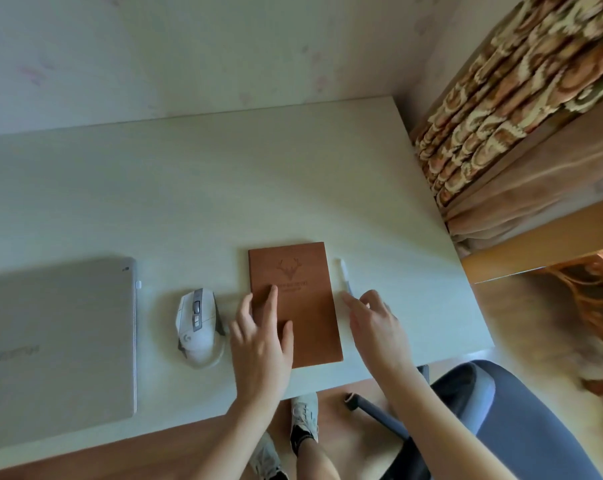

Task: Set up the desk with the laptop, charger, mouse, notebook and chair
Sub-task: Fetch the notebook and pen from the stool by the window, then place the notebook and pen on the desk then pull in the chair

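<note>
A brown notebook (301, 292) with a deer emblem lies closed on the white desk (223, 188). My left hand (262, 344) rests flat on its lower left part, fingers spread. My right hand (376, 327) hovers just right of the notebook, fingertips at the lower end of a white pen (345, 277) lying beside it. A white mouse (196, 323) sits left of the notebook. The closed silver laptop (57, 341) lies at the far left. A grey-blue chair (507, 420) stands at the desk's front right corner. No charger is visible.
Patterned curtains (500, 116) hang to the right of the desk. The wall runs along the desk's far edge. My feet in light shoes (305, 417) stand on the wooden floor below the front edge. A carved wooden piece (591, 282) shows at the far right.
</note>
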